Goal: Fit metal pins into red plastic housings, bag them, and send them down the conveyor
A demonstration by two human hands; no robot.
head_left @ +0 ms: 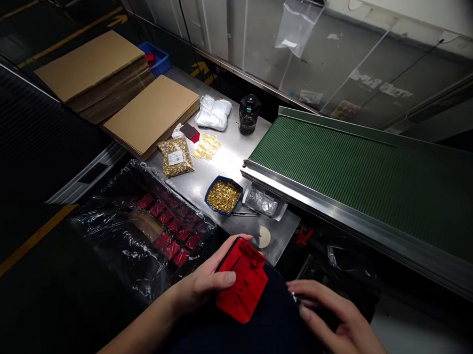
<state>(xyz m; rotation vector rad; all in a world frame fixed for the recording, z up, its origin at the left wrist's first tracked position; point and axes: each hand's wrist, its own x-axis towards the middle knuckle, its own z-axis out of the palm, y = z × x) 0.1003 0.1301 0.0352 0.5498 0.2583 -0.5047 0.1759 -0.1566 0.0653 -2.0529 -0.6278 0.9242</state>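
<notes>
1. Left hand (211, 274): closed on the edge of a red part (245, 289), thumb across its near face, fingers behind.
2. Red part: held above the dark-clad lap (202, 342), off the steel table (235, 153); small dark slots and projections mark its face.
3. Right hand (339, 317): apart from the red part, thumb and forefinger pinching a small shiny item (294, 297), too obscured to identify.
4. Nearby: a blue tray (215, 208) of gold-coloured pieces (223, 195), with slim metal tweezers (244, 214) just beside it.
5. Step in hand: apparently handwork on the red part, the left hand serving as its support.
6. Next move: bringing the shiny item to the part would call for a steady left hold and careful fingertip alignment.
</notes>
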